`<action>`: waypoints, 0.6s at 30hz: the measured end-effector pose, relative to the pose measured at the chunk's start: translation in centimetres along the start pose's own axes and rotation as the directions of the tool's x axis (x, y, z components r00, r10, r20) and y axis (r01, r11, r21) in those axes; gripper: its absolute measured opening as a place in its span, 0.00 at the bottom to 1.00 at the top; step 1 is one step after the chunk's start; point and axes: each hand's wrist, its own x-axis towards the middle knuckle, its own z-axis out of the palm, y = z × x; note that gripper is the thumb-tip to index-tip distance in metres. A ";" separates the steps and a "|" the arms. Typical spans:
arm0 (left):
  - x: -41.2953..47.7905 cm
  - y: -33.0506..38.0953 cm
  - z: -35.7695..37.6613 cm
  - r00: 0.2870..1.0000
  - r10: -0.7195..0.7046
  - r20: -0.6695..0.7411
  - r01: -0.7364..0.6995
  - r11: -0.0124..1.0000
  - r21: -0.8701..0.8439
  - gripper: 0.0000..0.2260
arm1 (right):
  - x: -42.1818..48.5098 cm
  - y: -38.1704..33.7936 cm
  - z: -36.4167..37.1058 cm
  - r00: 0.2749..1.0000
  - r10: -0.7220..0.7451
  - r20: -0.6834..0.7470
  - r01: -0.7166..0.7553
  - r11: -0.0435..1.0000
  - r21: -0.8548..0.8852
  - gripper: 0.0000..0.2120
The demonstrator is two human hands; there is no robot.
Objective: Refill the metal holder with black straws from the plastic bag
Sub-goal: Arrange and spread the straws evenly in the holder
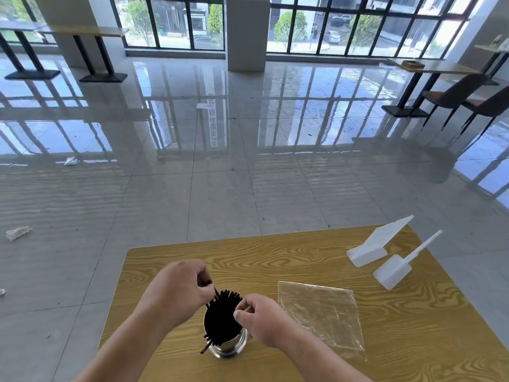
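Right now your metal holder [225,344] stands upright on the wooden table [275,252], close to its near edge, and it is packed with black straws [223,319]. Their tips fan out above the holder's rim, and one straw slants down past the holder's near-left side, its end low by the base. Your left hand [179,288] sits just above and to the left of the holder, fingers curled in, thumb and fingertips pinching the top of a straw that rises from the far-left part of the bundle. Your right hand [261,322] is against the holder's right rim, fingers curled too, with thumb and forefinger nipping a thin straw end at the right edge of the bundle. So the straws lie directly between your two hands, touched by both. The plastic bag [319,318] lies flat on the table just to the right of the holder, beyond your right hand, with only wood grain showing through it. Further right of the holder and towards the table's far corner stand a white plastic stand [367,252] and a second white plastic stand [392,271], side by side.
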 end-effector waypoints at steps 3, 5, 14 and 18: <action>0.3 0.1 -1.4 0.996 0.003 -0.092 -0.007 0.999 -0.047 0.06 | -0.2 -0.1 -0.1 1.000 0.006 0.000 -0.006 1.000 -0.001 0.07; 0.6 -0.2 -1.8 0.986 0.009 -0.167 -0.028 0.993 -0.111 0.07 | -0.2 -0.3 -0.2 1.000 0.008 0.003 -0.008 1.000 0.002 0.07; 0.9 -1.7 0.0 0.984 -0.139 -0.108 0.032 0.745 -0.667 0.04 | -0.6 -2.3 -1.2 0.996 -0.042 0.082 0.021 0.970 0.244 0.19; 0.3 -1.6 0.7 0.961 -0.212 0.175 0.258 0.473 -0.843 0.02 | -0.8 -3.4 -2.1 0.993 -0.021 0.114 -0.065 0.713 0.698 0.35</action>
